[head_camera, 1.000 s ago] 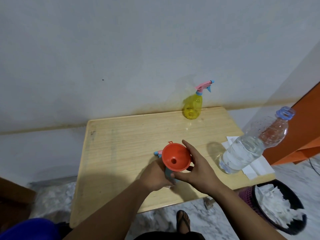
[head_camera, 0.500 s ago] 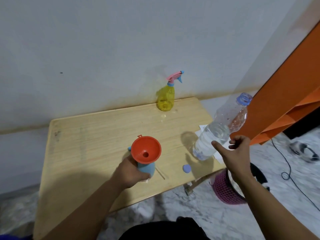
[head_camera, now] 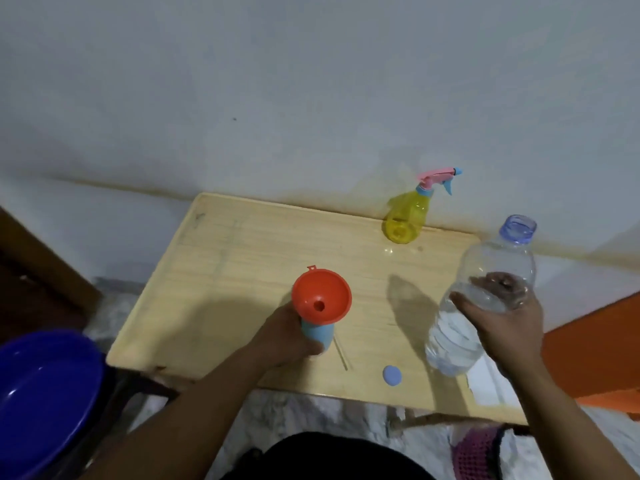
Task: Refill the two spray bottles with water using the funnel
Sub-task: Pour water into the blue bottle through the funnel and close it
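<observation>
On the wooden table, the left hand is wrapped around a light blue spray bottle standing upright near the front edge, roughly at its middle. An orange funnel sits in the bottle's neck, its mouth facing up and its small hanging tab pointing toward the far edge. The right hand grips a large clear water bottle at the table's right edge, fingers curled round its body and seen through the plastic; the bottle is uncapped, part full of water, and leans with its blue-ringed mouth up and away. Whether its base touches the table cannot be told. A small blue cap lies on the table near the front edge, between the two bottles, and a thin stick lies just beside the blue bottle. A yellow spray bottle with a pink and blue trigger head stands at the far edge against the wall, toward the right corner. White paper lies at the front right corner. A dark blue basin sits off the table's left side.
</observation>
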